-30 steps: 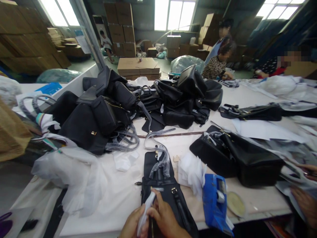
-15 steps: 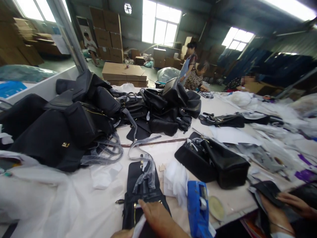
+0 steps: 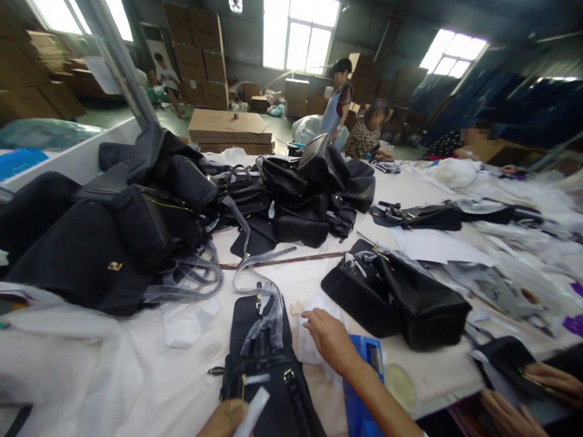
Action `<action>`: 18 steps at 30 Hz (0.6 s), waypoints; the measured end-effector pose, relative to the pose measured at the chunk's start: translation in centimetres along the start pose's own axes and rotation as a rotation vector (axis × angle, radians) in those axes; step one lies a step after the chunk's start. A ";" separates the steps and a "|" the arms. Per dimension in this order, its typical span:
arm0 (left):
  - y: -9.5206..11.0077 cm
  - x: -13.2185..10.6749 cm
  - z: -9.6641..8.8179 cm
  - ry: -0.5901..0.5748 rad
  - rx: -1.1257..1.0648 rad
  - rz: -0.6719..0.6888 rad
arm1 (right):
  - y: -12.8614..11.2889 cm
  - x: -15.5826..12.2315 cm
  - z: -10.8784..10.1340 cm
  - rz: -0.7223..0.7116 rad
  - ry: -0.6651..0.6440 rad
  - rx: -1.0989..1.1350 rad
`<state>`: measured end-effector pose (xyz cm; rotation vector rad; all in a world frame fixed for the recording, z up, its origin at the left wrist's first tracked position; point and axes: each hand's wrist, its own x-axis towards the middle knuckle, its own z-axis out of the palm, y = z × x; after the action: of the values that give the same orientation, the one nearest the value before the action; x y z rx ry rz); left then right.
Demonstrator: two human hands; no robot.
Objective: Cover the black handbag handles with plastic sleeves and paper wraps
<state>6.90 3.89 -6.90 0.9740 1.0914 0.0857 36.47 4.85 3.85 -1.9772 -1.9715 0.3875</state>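
A black bag [image 3: 266, 376] lies flat on the white table [image 3: 191, 376] in front of me, with a clear plastic-wrapped strap [image 3: 262, 315] draped over its top. My left hand [image 3: 223, 420] sits at the bottom edge, closed on a white paper strip [image 3: 250, 413] beside the bag. My right hand [image 3: 331, 340] is stretched forward over a stack of white tissue sheets [image 3: 314, 328] to the bag's right, fingers curled down onto them. A blue tape dispenser [image 3: 362, 388] lies just under my right forearm.
Piles of black bags [image 3: 150, 206] fill the left and middle of the table, and a black handbag [image 3: 410, 300] lies right. Another person's hands [image 3: 523, 394] hold a dark piece at the bottom right. People stand beyond the far end among cardboard boxes [image 3: 230, 130].
My right hand left the bag's front and reached forward right onto the tissue sheets. My left hand stays low with the paper strip. The view has swung slightly right.
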 end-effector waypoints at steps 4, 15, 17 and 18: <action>1.1 0.7 -0.3 0.064 0.181 0.095 | 0.3 -1.6 1.2 0.062 0.011 0.111; 8.5 2.5 -0.1 0.083 1.020 0.212 | -1.4 -9.4 5.0 0.197 0.051 0.307; 10.1 4.2 1.3 0.105 0.953 0.283 | -2.4 -10.8 7.0 0.209 -0.019 0.333; 10.6 5.2 2.3 0.101 0.896 0.324 | -2.8 -11.4 8.2 0.213 -0.034 0.322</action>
<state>15.40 11.45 -2.89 1.9664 1.0585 -0.1060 30.47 -6.26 -2.83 -1.9800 -1.5992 0.7450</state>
